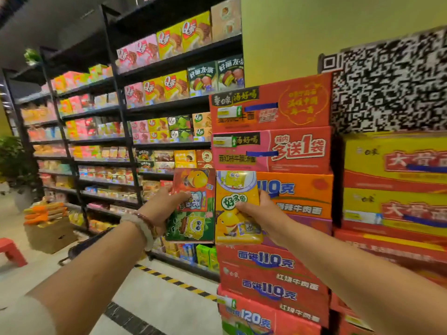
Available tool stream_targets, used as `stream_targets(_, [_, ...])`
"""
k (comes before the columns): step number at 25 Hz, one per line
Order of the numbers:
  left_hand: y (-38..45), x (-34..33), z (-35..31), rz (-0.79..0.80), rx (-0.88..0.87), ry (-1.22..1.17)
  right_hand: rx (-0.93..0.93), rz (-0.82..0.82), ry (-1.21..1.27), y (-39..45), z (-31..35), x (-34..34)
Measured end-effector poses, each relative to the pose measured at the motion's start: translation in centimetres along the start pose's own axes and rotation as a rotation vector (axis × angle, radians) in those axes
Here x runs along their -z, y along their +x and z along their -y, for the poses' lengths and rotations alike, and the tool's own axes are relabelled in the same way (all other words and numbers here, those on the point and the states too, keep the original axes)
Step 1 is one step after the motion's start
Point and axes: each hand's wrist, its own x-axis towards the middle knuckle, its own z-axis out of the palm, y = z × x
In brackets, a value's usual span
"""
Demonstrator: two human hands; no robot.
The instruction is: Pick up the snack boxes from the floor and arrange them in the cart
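Note:
My left hand [164, 209] holds two snack boxes stacked together at chest height: a red box [193, 187] in front of a green box [193, 226] with a yellow cartoon figure. My right hand [261, 213] grips a yellow-orange snack box [235, 206] upright right beside them. Both arms are stretched forward, and the boxes nearly touch side by side. A dark bar, possibly the cart handle [92, 240], shows below my left wrist; the cart itself is hidden.
A tall stack of red, orange and yellow noodle cartons [278, 151] rises directly behind the boxes. Black shelving [125, 112] full of snack boxes runs along the left. A cardboard box with orange packs [48, 228] and a red stool [12, 250] sit on the floor.

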Motion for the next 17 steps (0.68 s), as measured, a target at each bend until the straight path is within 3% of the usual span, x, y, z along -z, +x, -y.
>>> stream_targets(6, [-3.3,-20.9,-3.9,0.263,-0.12,0.044,-0.008,-0.34,-0.112,-12.5,1.8,18.0])
stream_targets(11, [-8.7,-41.1,-6.7,0.586,-0.147,-0.008,-0.027,-0.659,-0.222,-26.5,3.2,34.4])
stream_targets(17, [-17.0,-62.4,-8.9,0.913,-0.101,-0.122,-0.091,-0.949,-0.258,-42.0,4.1,48.5])
